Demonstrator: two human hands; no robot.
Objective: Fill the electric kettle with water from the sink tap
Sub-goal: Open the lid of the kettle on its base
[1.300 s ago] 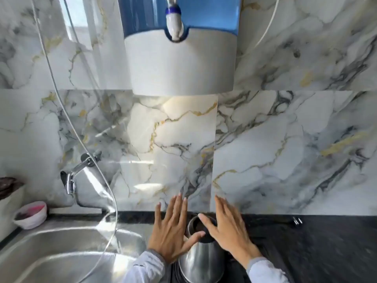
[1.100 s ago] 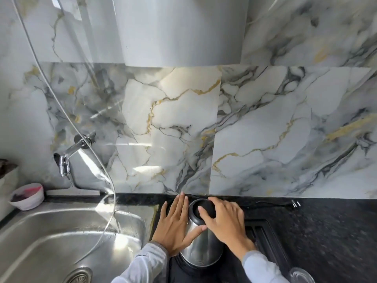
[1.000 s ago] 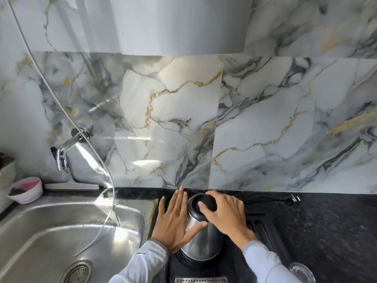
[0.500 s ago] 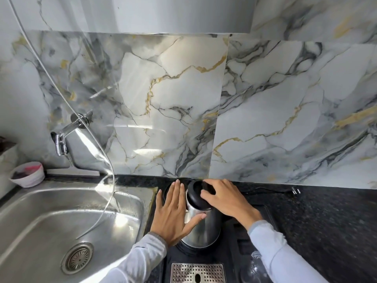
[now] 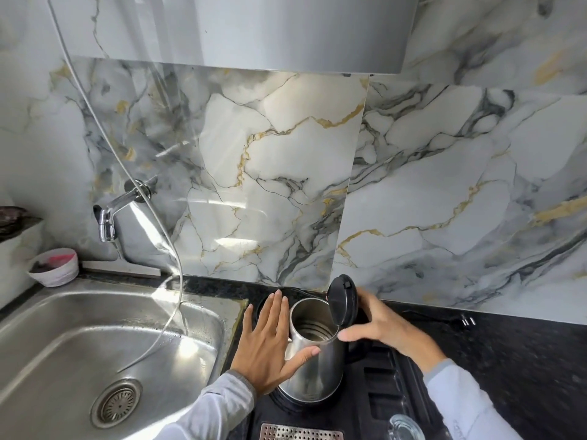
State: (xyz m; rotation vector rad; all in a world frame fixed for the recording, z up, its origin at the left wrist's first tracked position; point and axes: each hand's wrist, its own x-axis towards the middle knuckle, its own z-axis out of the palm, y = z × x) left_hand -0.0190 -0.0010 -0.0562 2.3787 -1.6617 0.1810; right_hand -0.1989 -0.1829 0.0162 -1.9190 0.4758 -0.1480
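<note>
A steel electric kettle stands upright on a black base on the dark counter, just right of the sink. Its black lid is flipped up, and the inside looks empty. My left hand lies flat against the kettle's left side, fingers straight, thumb across the front. My right hand curls around the lid hinge and handle on the kettle's right side, thumb at the rim. The chrome tap sticks out of the marble wall above the sink's back left; no water runs.
A thin clear hose hangs from above into the sink. A small white bowl sits at the sink's back left corner. A glass and a perforated metal drip tray lie at the bottom edge. A white appliance hangs overhead.
The kettle's lid, closed half a second ago under my right hand, now stands open. My left hand has stayed pressed against the kettle's side. The view has tilted further down.
</note>
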